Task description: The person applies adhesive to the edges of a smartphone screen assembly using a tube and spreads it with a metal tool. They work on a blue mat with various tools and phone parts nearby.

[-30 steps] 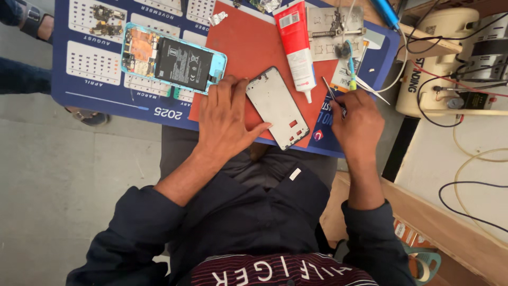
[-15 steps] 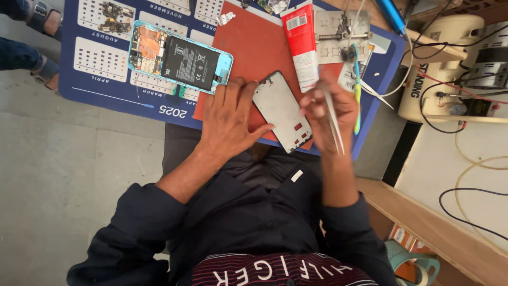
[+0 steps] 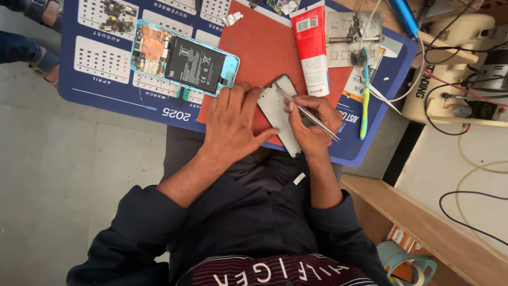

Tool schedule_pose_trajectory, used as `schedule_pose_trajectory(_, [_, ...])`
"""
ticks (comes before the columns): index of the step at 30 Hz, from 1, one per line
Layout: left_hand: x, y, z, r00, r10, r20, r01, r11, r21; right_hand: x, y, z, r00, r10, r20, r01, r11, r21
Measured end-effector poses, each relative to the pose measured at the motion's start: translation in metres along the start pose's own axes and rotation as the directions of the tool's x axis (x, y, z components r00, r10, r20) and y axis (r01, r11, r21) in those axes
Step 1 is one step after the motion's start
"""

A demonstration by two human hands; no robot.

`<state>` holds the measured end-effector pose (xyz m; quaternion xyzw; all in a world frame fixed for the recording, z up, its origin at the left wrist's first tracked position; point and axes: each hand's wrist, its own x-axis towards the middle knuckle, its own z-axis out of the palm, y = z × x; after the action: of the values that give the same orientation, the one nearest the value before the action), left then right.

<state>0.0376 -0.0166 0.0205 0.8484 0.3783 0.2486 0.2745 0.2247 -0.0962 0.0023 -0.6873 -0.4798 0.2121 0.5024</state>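
On the red mat [image 3: 254,47]: white phone panel [image 3: 276,114], near the desk's front edge.
Left hand [image 3: 233,124]: fingers spread flat, pressing the panel's left edge.
Right hand [image 3: 312,124]: pinching metal tweezers [image 3: 309,114], tips on the panel's top.
Beside: opened blue phone [image 3: 182,58].

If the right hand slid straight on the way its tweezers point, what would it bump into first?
The right hand aims its tweezers up-left across the white phone panel. Going on, they would probably first meet the panel's dark top corner, then bare red mat; depth is unclear.
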Motion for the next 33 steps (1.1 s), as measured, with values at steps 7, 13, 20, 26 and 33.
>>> schedule_pose_trajectory(7, [-0.0014, 0.0013, -0.0002, 1.000, -0.006, -0.003, 0.006, 1.000, 0.003, -0.0008, -0.0006, 0.0000, 1.000, -0.023, 0.009, 0.023, 1.000, -0.002])
schedule_pose_trajectory(13, [-0.0019, 0.0004, 0.0005, 1.000, 0.001, -0.014, -0.001, 1.000, 0.024, 0.0002, -0.0029, 0.0012, 1.000, -0.027, 0.013, 0.027, 1.000, -0.002])
schedule_pose_trajectory(20, [-0.0023, 0.0002, 0.0002, 1.000, 0.005, -0.012, -0.004, 1.000, 0.023, 0.0018, -0.0048, 0.0031, 0.999, -0.042, 0.008, 0.042, 0.999, -0.018])
schedule_pose_trajectory(26, [-0.0027, -0.0006, 0.0002, 1.000, 0.013, -0.017, -0.013, 0.999, 0.033, 0.0020, -0.0073, 0.0017, 1.000, -0.011, 0.022, 0.012, 1.000, -0.024])
schedule_pose_trajectory(33, [-0.0022, -0.0001, -0.0001, 1.000, 0.013, -0.011, -0.012, 0.999, 0.042, 0.0021, -0.0070, 0.0015, 0.999, 0.014, 0.039, -0.014, 1.000, 0.013])
